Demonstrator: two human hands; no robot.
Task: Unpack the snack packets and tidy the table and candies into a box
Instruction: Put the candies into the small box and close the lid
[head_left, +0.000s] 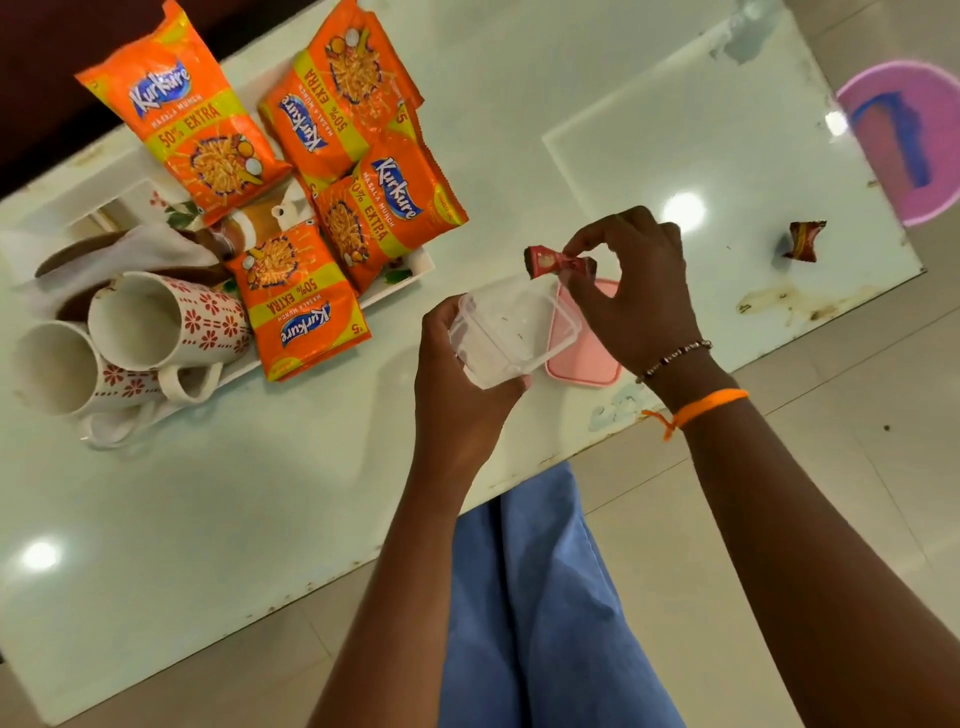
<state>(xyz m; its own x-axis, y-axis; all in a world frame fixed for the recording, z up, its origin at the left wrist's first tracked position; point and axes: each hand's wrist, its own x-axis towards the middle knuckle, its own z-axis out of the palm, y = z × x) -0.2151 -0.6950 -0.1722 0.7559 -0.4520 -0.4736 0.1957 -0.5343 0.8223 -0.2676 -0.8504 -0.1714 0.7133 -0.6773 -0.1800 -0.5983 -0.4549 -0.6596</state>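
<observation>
While my left hand (457, 374) grips the clear box (511, 332), my right hand (631, 291) pinches a red candy (558, 261) above it. Pink lid (584, 353) beneath; second candy (804, 240) well apart; snack packets (301, 208) and mugs (130, 338) crowd the glossy surface (260, 493).

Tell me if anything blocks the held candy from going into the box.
Nothing visible does. The right hand pinches the candy just above the open box, held by the left hand; the lid lies beside it.
</observation>
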